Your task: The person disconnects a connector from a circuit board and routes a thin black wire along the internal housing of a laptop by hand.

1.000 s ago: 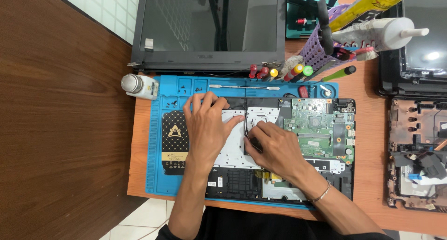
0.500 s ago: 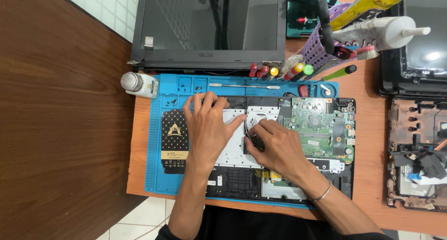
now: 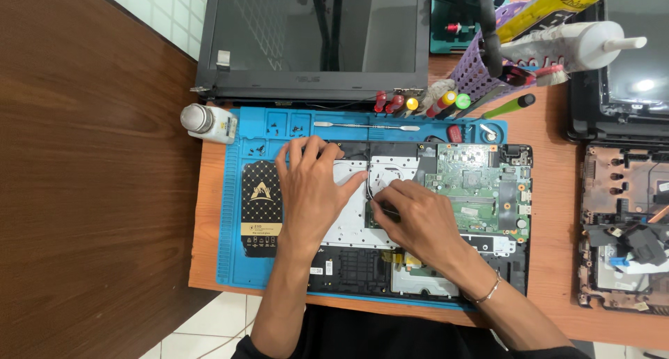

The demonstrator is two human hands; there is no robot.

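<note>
A: The scene is bright and evenly lit from overhead, and the focus is sharp on the blue mat and the green circuit board.

B: Shadows are soft and short beneath the left hand and right hand. The dark laptop screen shows pale reflections, and a glare spot sits on the second screen at the right edge.

A: There is no motion blur. Straight edges bow slightly near the corners.

Both forearms are bare to the elbow, with no sleeves, gloves or rings showing on the left hand or the right hand. A thin silver-coloured bangle circles the right wrist (a plain, narrow band). At the lower edge, dark clothing covers the lap.
</note>
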